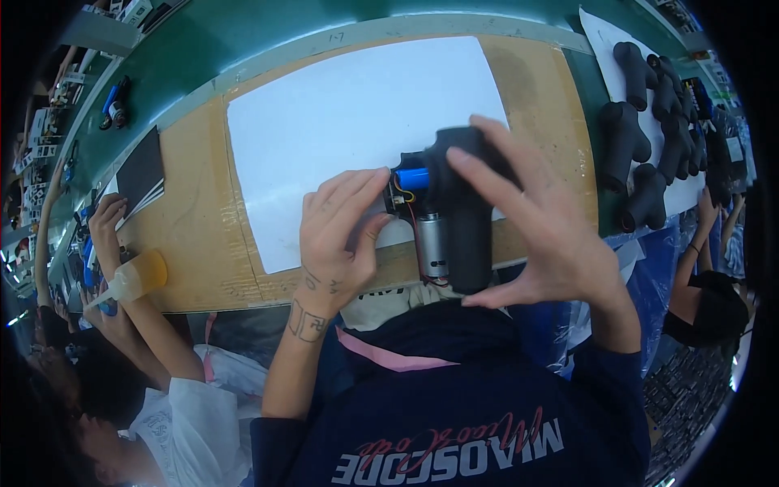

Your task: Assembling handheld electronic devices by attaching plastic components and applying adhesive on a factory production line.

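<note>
Over the near part of a white sheet (365,114), my right hand (544,219) grips a black massage gun housing (471,227), fingers at its top and thumb near its lower end. My left hand (337,231) pinches the left side of the inner assembly, by a small circuit board (396,197) with thin wires. A blue cylindrical battery (412,178) shows between my left fingertips and the housing. Below it, a silver motor (432,247) with a red wire stands alongside the housing. The housing covers the right part of the assembly.
Brown cardboard (535,105) lies under the sheet on a green table. Several black massage gun bodies (625,146) lie at the right. On the left are dark sheets (142,174), a bottle of amber liquid (144,274) and a co-worker's hand (105,223). Another person sits at the right.
</note>
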`<state>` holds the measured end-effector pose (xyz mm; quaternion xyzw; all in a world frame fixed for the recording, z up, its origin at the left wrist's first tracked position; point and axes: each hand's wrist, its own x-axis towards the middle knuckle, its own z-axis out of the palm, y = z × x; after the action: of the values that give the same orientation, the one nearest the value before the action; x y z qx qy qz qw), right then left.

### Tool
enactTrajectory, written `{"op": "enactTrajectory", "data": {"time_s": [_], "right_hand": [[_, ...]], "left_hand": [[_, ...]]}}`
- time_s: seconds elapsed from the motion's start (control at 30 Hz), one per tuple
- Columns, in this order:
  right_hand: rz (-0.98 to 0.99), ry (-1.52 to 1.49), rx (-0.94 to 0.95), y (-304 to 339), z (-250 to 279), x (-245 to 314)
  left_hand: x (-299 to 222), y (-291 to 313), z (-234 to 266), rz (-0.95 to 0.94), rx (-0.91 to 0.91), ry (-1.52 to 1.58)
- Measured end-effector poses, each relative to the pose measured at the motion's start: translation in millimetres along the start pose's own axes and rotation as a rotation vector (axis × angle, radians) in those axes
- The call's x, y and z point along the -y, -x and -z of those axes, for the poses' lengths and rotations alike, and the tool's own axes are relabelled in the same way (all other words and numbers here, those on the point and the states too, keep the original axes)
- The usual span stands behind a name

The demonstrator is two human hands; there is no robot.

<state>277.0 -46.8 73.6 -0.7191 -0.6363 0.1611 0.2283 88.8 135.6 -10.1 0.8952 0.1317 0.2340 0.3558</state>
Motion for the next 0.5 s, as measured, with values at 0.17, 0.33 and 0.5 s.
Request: {"op": "enactTrajectory", "data": {"time_s": [0.17, 0.33, 0.5], "right_hand": [[0.038, 0.061, 0.129, -10.2, -14.2, 15.1], [-0.002, 0.111, 0.195, -16.0, -13.5, 17.9], [-0.026, 0.125, 0.256, -20.0, -9.7, 25.5]], "left_hand": [[4.8, -1.6, 0.2, -0.039, -0.001, 0.043], [15.2, -6.3, 6.8, -0.008, 0.046, 0.134], [27.8, -14.3, 8.4, -0.087, 0.085, 0.216]]}}
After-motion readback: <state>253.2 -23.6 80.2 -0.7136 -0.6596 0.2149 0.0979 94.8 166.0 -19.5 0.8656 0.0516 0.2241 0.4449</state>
